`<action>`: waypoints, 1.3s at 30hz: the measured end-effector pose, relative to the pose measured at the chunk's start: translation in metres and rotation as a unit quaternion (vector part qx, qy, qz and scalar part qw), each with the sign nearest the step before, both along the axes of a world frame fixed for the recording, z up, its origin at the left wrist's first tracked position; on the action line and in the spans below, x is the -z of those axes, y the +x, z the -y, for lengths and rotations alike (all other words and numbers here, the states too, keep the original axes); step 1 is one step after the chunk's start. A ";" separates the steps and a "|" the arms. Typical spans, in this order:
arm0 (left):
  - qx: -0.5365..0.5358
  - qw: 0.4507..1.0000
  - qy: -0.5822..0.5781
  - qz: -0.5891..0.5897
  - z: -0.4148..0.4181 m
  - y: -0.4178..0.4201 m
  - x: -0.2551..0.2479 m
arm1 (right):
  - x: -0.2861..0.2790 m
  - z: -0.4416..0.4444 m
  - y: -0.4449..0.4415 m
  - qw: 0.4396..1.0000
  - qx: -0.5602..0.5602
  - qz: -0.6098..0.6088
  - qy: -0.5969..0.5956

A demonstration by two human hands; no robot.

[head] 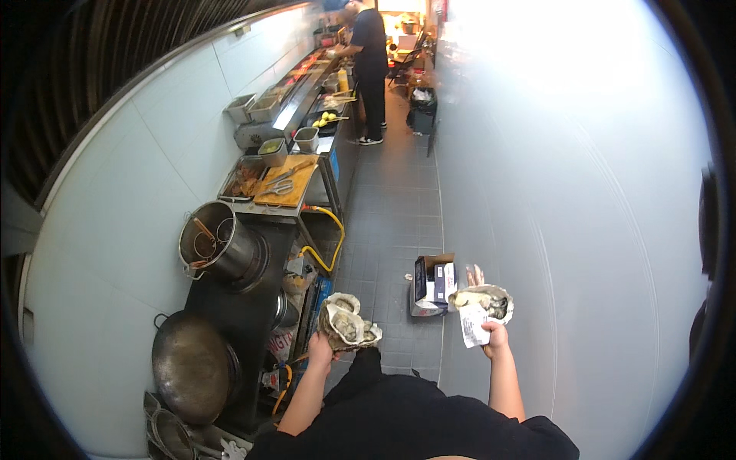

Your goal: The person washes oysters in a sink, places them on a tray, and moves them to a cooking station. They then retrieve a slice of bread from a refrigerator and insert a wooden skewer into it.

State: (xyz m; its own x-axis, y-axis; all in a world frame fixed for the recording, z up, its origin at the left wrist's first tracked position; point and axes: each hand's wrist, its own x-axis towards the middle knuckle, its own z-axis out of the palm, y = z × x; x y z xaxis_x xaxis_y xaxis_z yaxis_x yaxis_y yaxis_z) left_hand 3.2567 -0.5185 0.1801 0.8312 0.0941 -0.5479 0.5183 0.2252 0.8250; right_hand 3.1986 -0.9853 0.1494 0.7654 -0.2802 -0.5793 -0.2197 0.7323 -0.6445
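Observation:
My left hand [323, 349] grips a cluster of opened oysters in their shells [347, 323], stacked against each other with the pale meat facing up. My right hand [497, 336] holds another large oyster on the half shell [493, 301]. A white printed paper slip [474, 326] is pinched under that thumb, overlapping the shell's near edge. Both hands are raised in front of my body, well apart. The undersides of the shells and most of my fingers are hidden.
A cardboard box [432, 287] sits on the tiled floor by the right wall. To the left are a wok [192, 368], a stockpot with strainers [214, 241] and a cutting board [302, 190] with kitchen shears [280, 187]. A person [369, 63] stands farther down the aisle.

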 end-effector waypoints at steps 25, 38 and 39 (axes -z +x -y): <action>-0.082 0.996 0.001 0.035 0.165 0.735 -0.005 | 0.000 0.124 0.628 0.998 0.059 -0.032 -0.008; -0.233 0.972 0.011 0.012 0.181 1.074 -0.003 | -0.092 0.174 1.093 0.995 -0.086 0.047 -0.027; -0.241 0.970 0.004 0.022 0.180 1.097 -0.001 | -0.090 0.171 1.114 0.996 -0.083 0.037 -0.026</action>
